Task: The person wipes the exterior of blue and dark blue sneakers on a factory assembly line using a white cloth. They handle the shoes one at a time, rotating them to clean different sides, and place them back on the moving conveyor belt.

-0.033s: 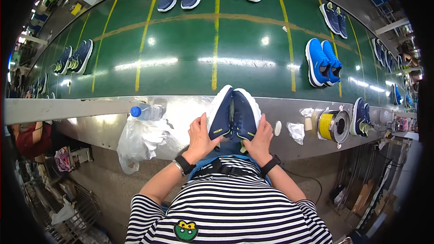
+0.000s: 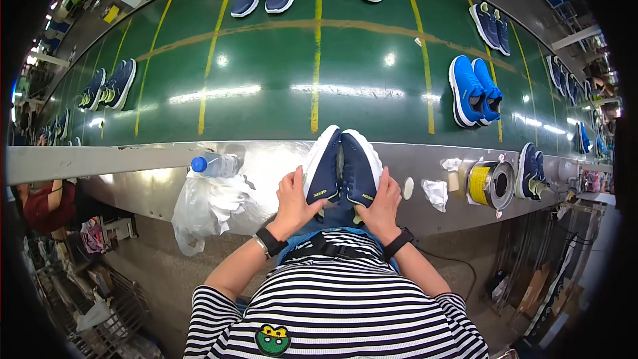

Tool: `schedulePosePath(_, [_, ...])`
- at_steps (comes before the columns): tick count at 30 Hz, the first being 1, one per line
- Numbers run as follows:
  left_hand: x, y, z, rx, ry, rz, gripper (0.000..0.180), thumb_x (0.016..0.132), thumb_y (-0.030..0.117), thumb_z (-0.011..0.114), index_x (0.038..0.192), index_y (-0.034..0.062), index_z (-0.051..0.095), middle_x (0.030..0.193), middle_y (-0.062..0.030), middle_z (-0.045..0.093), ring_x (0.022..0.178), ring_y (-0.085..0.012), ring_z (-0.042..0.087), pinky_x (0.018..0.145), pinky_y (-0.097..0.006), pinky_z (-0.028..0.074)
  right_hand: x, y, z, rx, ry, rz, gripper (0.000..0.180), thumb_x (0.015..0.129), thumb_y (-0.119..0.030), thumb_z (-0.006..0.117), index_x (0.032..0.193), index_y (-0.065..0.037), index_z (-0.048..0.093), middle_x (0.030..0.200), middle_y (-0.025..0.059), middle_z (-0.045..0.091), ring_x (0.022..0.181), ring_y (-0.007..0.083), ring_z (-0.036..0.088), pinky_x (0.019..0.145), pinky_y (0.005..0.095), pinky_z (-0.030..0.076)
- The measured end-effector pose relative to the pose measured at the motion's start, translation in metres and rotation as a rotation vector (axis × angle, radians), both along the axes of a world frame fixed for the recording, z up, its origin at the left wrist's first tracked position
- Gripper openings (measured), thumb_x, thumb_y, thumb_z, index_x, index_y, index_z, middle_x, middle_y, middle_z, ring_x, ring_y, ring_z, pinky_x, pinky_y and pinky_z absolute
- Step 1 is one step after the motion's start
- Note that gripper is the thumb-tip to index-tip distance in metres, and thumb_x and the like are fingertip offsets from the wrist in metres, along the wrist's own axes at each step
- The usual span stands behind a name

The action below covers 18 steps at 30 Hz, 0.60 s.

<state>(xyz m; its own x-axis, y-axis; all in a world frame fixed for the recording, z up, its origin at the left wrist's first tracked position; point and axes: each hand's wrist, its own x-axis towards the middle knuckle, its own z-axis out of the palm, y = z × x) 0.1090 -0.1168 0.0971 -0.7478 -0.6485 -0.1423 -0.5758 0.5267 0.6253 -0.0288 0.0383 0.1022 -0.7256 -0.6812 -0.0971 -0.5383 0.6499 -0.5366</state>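
Left hand [image 2: 294,201] and right hand [image 2: 382,207] on paired navy shoes [image 2: 359,173] beside green belt [image 2: 259,116]

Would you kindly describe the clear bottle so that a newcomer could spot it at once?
Find the green belt, then the metal ledge along its near edge. On that ledge, left of the left hand and its navy shoe, the bottle is just beyond a whitish bag. Its bright blue cap, at the left end, sets it apart from that bag.
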Motion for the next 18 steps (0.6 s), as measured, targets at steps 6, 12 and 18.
schedulePosePath(6, [0.001,-0.039,-0.028,0.438,-0.033,0.052,0.06,0.081,0.036,0.055,0.126,0.0013,0.038,0.101,-0.0242,0.052,0.09,-0.033,0.05,0.079,-0.038,0.039,-0.017,0.011,0.002,-0.143,-0.182,0.087,0.091,0.061,-0.024,0.073,0.133,-0.003,0.022,0.117,0.0173,0.038,0.11,0.0306,0.038,0.093,0.0396,0.03])
schedulePosePath(12, [0.011,-0.037,-0.04,0.418,0.045,0.041,0.058,0.087,0.038,0.045,0.131,0.0031,0.031,0.109,-0.0255,0.049,0.097,-0.0321,0.049,0.086,-0.038,0.037,-0.026,0.034,-0.014,-0.331,-0.487,-0.153,0.046,0.076,-0.018,0.065,0.114,-0.001,0.048,0.098,0.0109,0.053,0.087,0.0194,0.053,0.081,0.0307,0.043])
schedulePosePath(18, [0.02,-0.033,-0.035,0.409,0.017,0.044,0.056,0.089,0.036,0.039,0.133,0.0027,0.026,0.106,-0.0277,0.046,0.1,-0.0342,0.045,0.09,-0.038,0.033,-0.026,0.049,-0.029,-0.399,-0.714,-0.237,0.043,0.08,-0.018,0.062,0.117,0.0,0.047,0.109,0.0118,0.055,0.097,0.0179,0.054,0.084,0.0284,0.042])
